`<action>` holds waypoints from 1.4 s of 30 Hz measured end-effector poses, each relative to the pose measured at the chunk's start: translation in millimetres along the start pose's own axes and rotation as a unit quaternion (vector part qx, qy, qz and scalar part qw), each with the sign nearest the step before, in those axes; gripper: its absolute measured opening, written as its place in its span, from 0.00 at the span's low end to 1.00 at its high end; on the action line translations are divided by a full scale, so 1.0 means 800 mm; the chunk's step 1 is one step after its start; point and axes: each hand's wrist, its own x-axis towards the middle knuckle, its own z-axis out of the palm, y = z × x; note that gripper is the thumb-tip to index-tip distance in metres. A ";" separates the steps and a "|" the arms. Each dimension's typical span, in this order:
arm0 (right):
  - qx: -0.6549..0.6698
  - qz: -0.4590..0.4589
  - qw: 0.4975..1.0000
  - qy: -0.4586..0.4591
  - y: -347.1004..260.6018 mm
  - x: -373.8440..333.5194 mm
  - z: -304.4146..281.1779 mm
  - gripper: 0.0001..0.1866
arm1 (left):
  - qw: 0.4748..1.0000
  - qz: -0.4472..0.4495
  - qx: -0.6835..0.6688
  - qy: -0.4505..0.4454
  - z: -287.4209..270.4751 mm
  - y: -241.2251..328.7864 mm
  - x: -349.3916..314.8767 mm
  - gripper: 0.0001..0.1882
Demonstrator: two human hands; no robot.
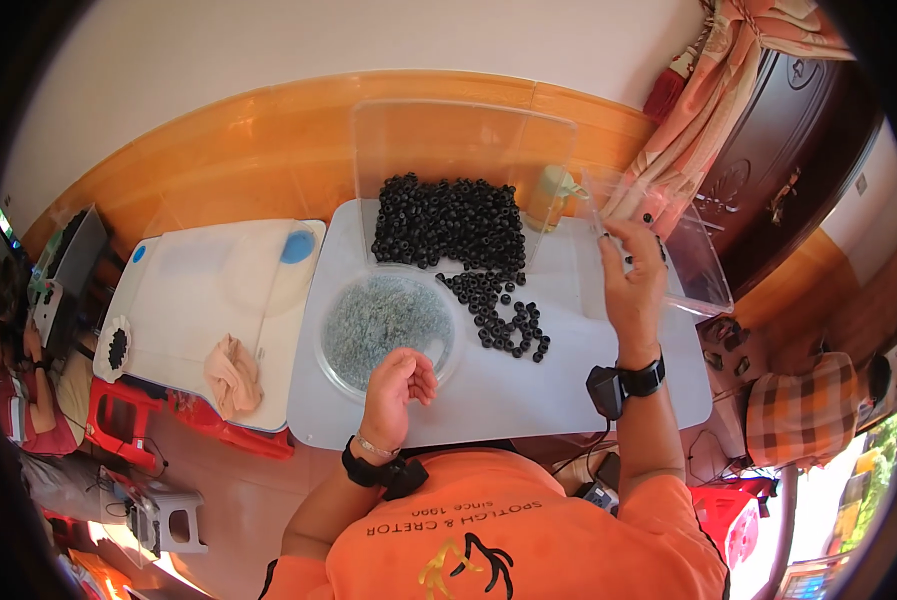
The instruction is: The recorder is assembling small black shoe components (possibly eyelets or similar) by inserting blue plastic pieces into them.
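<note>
My left hand (396, 396) hovers at the near edge of a round clear tray (330, 372) filled with small pale grey-green pieces (383, 322). Its fingers are curled in, and whatever they may hold is hidden. My right hand (633, 285) is raised over the table's right side, thumb and fingers apart, beside a clear plastic box (703, 285). A small black ring-like piece (647, 217) shows just beyond its fingertips. Many similar black pieces (446, 220) fill a larger clear bin with a tall lid (463, 135), and loose ones (503, 318) are scattered in front.
A pale green container (550, 197) stands behind the pale table (568, 400). To the left, another table (198, 290) bears a crumpled cloth (233, 375) and a dish of black pieces (117, 350). Red stools (123, 420) are below it. Other people sit at far left and right.
</note>
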 end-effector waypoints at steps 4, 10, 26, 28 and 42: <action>0.046 0.075 0.966 -0.244 0.008 -0.048 0.061 0.06 | 1.000 -0.010 0.005 0.003 0.000 0.001 0.002 0.14; -0.094 0.050 0.897 -0.429 0.055 -0.087 0.139 0.12 | 1.000 -0.020 0.013 0.015 -0.006 0.006 -0.004 0.14; 0.266 0.064 0.911 -0.308 -0.090 -0.102 0.065 0.13 | 0.996 -0.040 0.033 -0.077 0.021 -0.005 0.014 0.15; 0.269 0.030 0.913 -0.304 -0.100 -0.109 0.069 0.12 | 0.996 -0.040 0.021 -0.075 0.021 -0.005 0.012 0.14; 0.273 -0.059 0.882 -0.380 -0.116 -0.106 0.108 0.11 | 1.000 0.007 0.025 0.015 -0.037 0.008 -0.011 0.10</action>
